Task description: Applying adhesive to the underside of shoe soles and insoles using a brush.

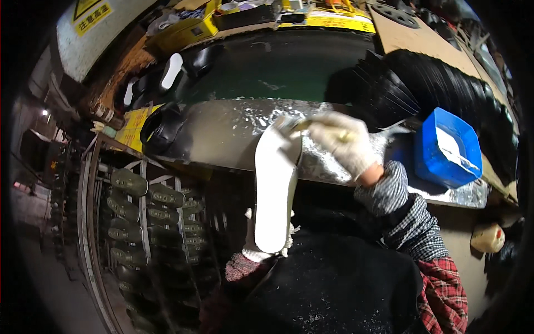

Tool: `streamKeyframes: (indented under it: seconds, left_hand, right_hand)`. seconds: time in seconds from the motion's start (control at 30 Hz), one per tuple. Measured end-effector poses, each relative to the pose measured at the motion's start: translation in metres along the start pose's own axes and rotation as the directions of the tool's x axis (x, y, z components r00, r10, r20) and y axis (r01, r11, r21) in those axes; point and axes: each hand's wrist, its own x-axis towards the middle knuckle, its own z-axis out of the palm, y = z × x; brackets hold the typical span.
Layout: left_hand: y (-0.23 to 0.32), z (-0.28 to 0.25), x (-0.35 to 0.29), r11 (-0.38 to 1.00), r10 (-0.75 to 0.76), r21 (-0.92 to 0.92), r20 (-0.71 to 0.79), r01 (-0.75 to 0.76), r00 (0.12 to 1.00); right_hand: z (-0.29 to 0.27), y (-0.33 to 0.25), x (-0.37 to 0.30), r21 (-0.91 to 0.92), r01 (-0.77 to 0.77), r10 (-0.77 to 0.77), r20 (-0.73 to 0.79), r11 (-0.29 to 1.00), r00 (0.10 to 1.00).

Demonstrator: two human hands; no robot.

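My left hand [261, 251], in a white knit glove, holds a white shoe sole [275, 189] from below by its heel end, the sole pointing away from me. My right hand [342, 143], also in a white glove, grips a small brush [295, 126] whose tip touches the toe end of the sole. Both are over a metal work plate [222, 133] smeared with white glue. The left hand's fingers are mostly hidden behind the sole.
A blue tub [448, 147] with white glue stands right of my right hand. Black soles [439, 83] are stacked behind it. Black shoes [161, 129] sit at the belt's left. A rack with several dark shoe lasts [144, 206] stands lower left.
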Motion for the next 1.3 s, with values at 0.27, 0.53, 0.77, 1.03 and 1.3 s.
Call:
streamKeyframes:
  seconds: [0.27,0.53,0.77,1.03,1.3]
  left_hand:
    - [0.015,-0.052,-0.016,0.531,0.261,0.798,-0.474,0.285,0.841]
    - [0.011,-0.01,-0.015,0.974,-0.106,-0.207,-0.07,0.089,0.992]
    - [0.011,-0.004,-0.001,0.948,-0.043,-0.3,0.201,0.103,0.979]
    - [0.004,0.035,0.019,0.989,0.143,0.024,0.022,-0.143,0.989]
    - [0.015,0.002,-0.007,0.978,-0.026,-0.202,0.122,0.051,0.992]
  right_hand:
    - [-0.015,-0.028,-0.023,-0.278,0.297,-0.176,0.389,0.914,0.904]
    - [0.015,-0.059,0.025,-0.152,0.564,-0.405,0.549,0.812,0.731]
    - [0.01,-0.066,0.009,0.02,-0.101,0.086,0.377,0.995,0.922]
    - [-0.042,-0.057,-0.07,0.09,-0.178,0.091,0.591,0.98,0.801]
    - [-0.035,-0.008,-0.041,0.155,-0.362,0.293,0.345,0.919,0.892]
